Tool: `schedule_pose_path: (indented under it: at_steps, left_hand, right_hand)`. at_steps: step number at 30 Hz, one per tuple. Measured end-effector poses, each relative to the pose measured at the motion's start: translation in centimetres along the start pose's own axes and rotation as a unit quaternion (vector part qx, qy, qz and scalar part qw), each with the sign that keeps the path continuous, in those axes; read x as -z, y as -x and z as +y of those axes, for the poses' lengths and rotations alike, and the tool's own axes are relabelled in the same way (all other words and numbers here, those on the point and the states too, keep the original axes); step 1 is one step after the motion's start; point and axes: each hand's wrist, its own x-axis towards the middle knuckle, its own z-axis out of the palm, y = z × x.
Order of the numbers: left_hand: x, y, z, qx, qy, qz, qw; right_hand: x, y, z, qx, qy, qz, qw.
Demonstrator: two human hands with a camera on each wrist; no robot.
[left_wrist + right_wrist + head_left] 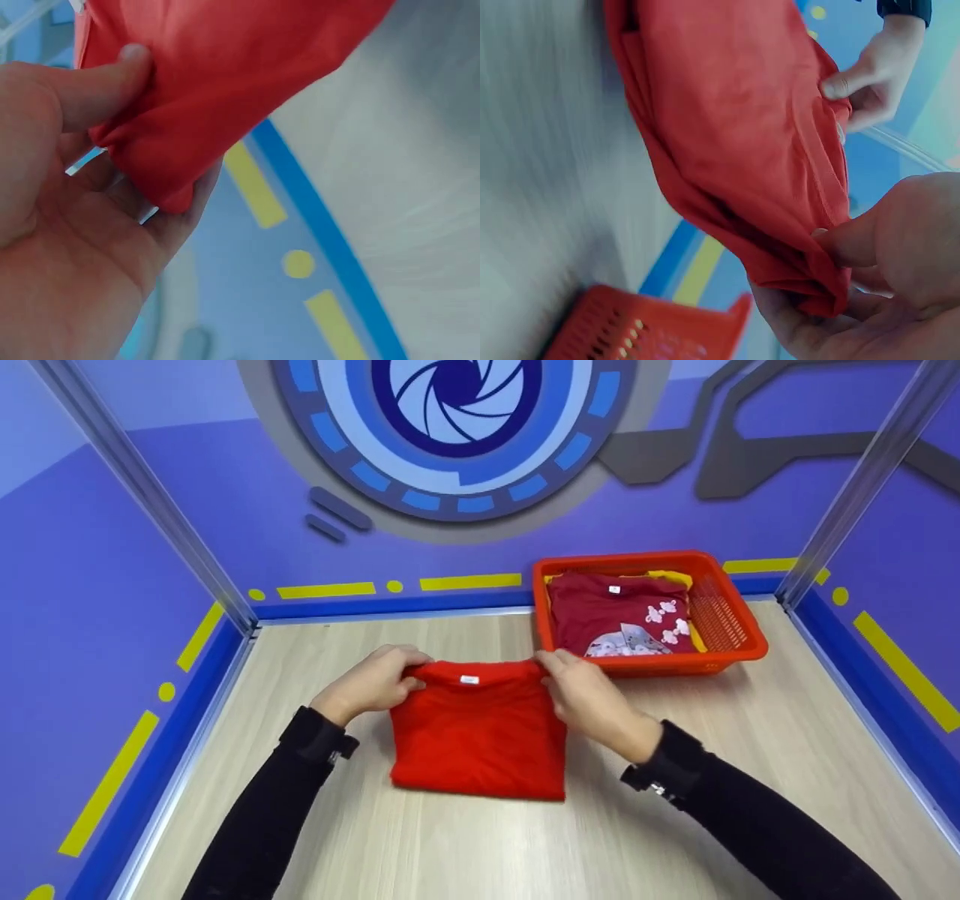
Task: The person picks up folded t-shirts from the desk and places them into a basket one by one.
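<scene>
A red folded shirt (480, 735) with a small white neck label (469, 680) hangs between both hands over the table. My left hand (379, 679) pinches its upper left corner, thumb on the near face and fingers behind, as the left wrist view shows. At the upper right corner, my right hand (592, 697) pinches the cloth the same way. The right wrist view shows layered folds of the shirt (727, 112) bunched between the right thumb and fingers (855, 236). The shirt's collar edge faces the back wall.
A red plastic basket (739, 649) stands at the back right, close to the right hand. Inside lie a folded dark red shirt (592, 611) with a printed picture and some yellow cloth (671, 577). Blue panels (390, 562) enclose the wooden table (315, 840) at the back and sides.
</scene>
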Motion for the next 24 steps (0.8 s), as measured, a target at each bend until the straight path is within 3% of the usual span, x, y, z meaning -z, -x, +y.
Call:
schedule_pose_path:
  at_steps: [8, 14, 20, 24]
  left_hand:
    - [2.3, -0.2, 4.2, -0.048, -0.001, 0.042, 0.9980]
    - [2.9, -1.0, 7.4, -0.103, -0.004, 0.066, 0.9925]
    - [2.2, -3.4, 9.7, -0.166, 0.004, 0.086, 0.9823]
    - [1.5, -5.5, 11.2, -0.185, 0.012, 0.093, 0.9782]
  right_hand:
    - [4.2, 0.9, 1.3, -0.020, -0.027, 0.039, 0.999]
    - [7.1, 2.2, 2.2, -0.006, 0.004, 0.087, 0.996]
    - [10.0, 3.3, 3.8, 0.002, 0.021, 0.138, 0.990]
    - [11.4, 3.6, 5.4, -0.005, 0.036, 0.166, 0.985]
